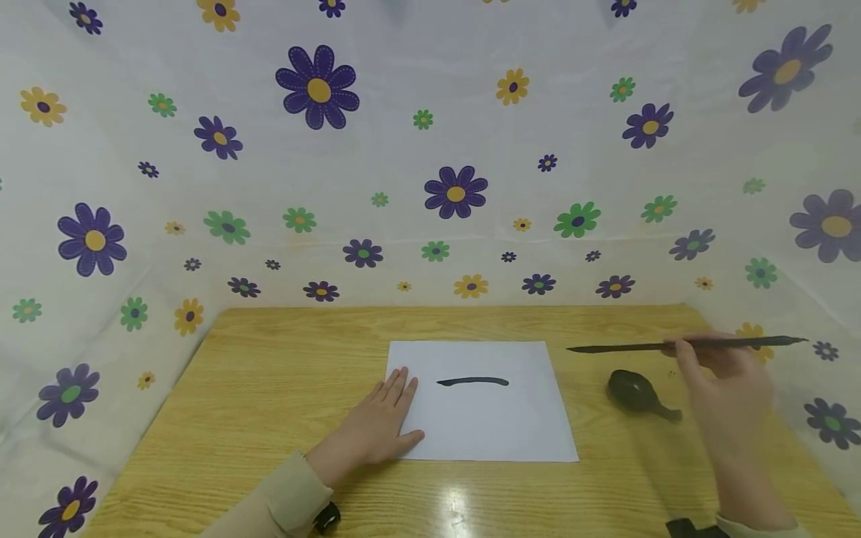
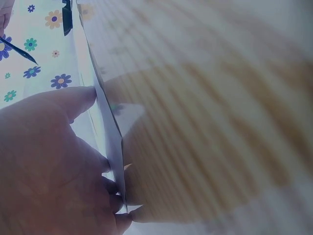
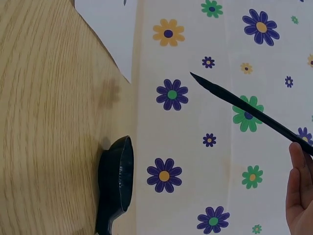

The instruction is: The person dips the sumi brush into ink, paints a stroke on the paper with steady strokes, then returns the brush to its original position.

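A white sheet of paper (image 1: 494,422) lies on the table and bears one dark horizontal brush stroke (image 1: 473,381). My left hand (image 1: 377,422) rests flat on the sheet's left edge with its fingers spread. My right hand (image 1: 729,396) pinches a dark calligraphy brush (image 1: 615,348) near its middle, well above the table. The brush is almost level, its pointed tip toward the left. Below it, a dark spoon-shaped dish (image 1: 632,391) sits on the table to the right of the paper, its handle toward me. In the right wrist view the brush tip (image 3: 200,80) touches nothing.
The wooden table (image 1: 282,373) is enclosed at the back and sides by a white cloth (image 1: 377,157) printed with purple, green and yellow flowers. Dark straps show near both wrists. A bright reflection falls on the table in front of the paper.
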### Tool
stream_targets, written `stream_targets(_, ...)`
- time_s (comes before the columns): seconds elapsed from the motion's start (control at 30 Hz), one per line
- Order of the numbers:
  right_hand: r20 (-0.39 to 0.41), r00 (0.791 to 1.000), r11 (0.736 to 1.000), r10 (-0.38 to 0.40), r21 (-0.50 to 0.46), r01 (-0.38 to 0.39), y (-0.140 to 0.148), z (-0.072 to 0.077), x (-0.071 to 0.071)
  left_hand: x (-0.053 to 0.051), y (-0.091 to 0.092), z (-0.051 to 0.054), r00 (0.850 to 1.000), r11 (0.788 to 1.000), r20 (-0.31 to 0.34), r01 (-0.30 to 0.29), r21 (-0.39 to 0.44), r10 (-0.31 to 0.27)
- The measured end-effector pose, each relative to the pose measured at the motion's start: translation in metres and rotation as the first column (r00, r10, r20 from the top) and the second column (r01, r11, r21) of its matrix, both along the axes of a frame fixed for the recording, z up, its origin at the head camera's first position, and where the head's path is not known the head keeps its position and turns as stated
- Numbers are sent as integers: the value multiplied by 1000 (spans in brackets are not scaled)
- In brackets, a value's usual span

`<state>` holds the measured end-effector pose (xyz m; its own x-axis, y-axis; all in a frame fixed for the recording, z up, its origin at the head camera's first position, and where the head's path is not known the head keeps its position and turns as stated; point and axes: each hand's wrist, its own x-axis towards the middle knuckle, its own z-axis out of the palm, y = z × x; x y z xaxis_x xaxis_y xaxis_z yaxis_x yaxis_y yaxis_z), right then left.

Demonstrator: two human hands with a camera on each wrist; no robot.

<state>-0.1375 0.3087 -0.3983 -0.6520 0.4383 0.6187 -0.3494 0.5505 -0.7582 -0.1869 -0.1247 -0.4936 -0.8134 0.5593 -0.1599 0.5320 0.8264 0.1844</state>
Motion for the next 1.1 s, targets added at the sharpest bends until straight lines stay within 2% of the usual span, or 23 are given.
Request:
stream_targets(0.13, -29, 1000, 1000, -4, -20, 3, 9, -1, 3, -3, -2, -7, 1000, 1000, -11, 1, -3, -1)
stream_targets(0.23, -39, 999, 999, -17, -46, 15, 15, 0, 5, -3, -2, -8, 1000, 1000, -17, 2, 7, -2)
stream_targets(0.53, -24, 991, 988, -135, -74, 133, 28, 7, 14, 3, 1, 8, 1000, 1000, 20, -7, 26, 6)
stream_targets(0.77, 1, 980, 978, -200, -58, 199, 40, 8, 22, 5, 1, 10, 1000, 1000, 23, -9, 11, 8)
stream_targets(0.93, 14, 984, 980, -176, -90, 177, 45, 10, 25, 5, 1, 9, 999, 1000, 27, -20, 15, 19)
stream_targets(1.1, 36, 983, 982, -182, -49, 184, 49, 12, 28, 4, 1, 8, 1000, 1000, 18, -12, 6, 12)
